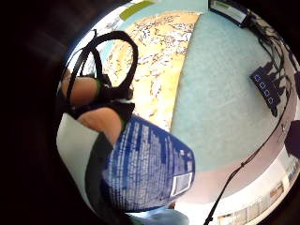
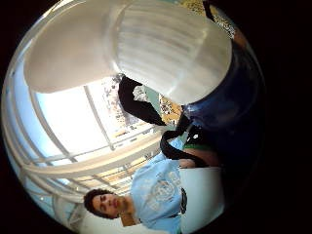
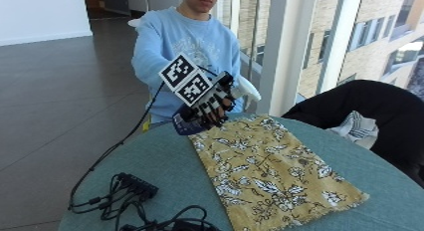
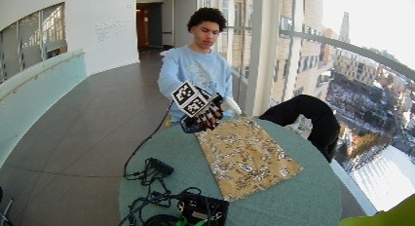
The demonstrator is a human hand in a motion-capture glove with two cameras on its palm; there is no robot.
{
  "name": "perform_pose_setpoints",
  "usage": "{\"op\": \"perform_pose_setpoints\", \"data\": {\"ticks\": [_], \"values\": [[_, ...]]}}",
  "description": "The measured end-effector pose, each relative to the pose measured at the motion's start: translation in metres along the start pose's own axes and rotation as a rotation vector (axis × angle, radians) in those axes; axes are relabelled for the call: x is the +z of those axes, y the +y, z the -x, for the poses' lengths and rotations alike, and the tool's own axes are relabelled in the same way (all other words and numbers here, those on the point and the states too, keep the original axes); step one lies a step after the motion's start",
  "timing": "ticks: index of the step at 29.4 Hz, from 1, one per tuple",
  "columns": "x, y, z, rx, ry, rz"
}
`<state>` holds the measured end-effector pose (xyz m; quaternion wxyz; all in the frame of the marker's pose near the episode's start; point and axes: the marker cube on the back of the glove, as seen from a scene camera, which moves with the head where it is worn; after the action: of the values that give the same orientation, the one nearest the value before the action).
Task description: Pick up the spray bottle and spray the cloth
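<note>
My gloved right hand (image 3: 213, 104) (image 4: 206, 114) grips a spray bottle, fingers curled round it, and holds it tilted in the air over the near end of the cloth. The bottle has a dark blue body (image 3: 189, 124) (image 1: 150, 168) with a white-print label and a white spray head (image 3: 246, 89) (image 2: 161, 46) (image 4: 230, 105). The cloth (image 3: 268, 169) (image 4: 245, 157) (image 1: 157, 61) is yellow with a black and white flower print. It lies flat on the teal round table (image 3: 159, 161) (image 4: 292, 197), running away from the person.
A black power strip (image 3: 136, 185) (image 1: 266, 89) and tangled cables (image 4: 156, 197) lie at the table's left. A black box (image 4: 204, 209) sits by the front edge. A dark jacket (image 3: 371, 109) hangs over a chair at the right. Bare tabletop lies either side of the cloth.
</note>
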<state>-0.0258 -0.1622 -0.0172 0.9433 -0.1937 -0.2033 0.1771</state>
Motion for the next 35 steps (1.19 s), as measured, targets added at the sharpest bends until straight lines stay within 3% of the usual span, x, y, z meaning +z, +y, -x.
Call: {"op": "perform_pose_setpoints", "data": {"ticks": [10,18,35], "values": [[0.026,-0.006,0.076,-0.302,-0.206,-0.178],[0.088,-0.040,0.160,-0.549,-0.411,-0.253],[0.200,-0.094,0.245,-0.661,-0.513,-0.132]]}}
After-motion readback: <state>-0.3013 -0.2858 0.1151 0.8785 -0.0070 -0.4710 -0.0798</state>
